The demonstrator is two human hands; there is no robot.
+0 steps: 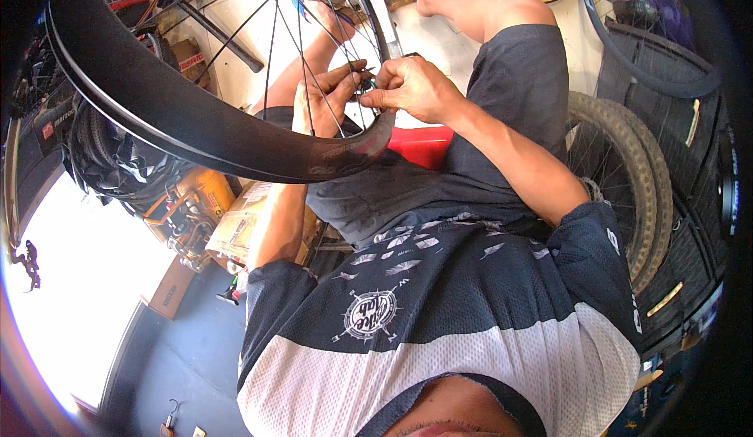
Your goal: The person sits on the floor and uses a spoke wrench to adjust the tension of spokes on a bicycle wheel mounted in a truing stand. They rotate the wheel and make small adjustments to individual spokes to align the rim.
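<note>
A black bicycle wheel [235,143] with a deep rim and thin dark spokes takes up the upper left of the head view. My left hand [323,101] reaches in behind the spokes, its fingers bent toward a spot near the rim. From the other side, my right hand [417,90] meets it there, thumb and fingertips pinched together. Between the two hands shows a small teal and silver piece [366,86], by a spoke close to the rim. Its kind is too small to make out, and fingers partly cover it.
Under the wheel's lower edge is something red [420,147] between my legs. Knobbly tyres [620,186] stand at the right. To the left are cardboard boxes [239,221], a yellow machine [200,194] and black plastic wrapping [118,162]. A metal stand post [383,21] rises beside the wheel.
</note>
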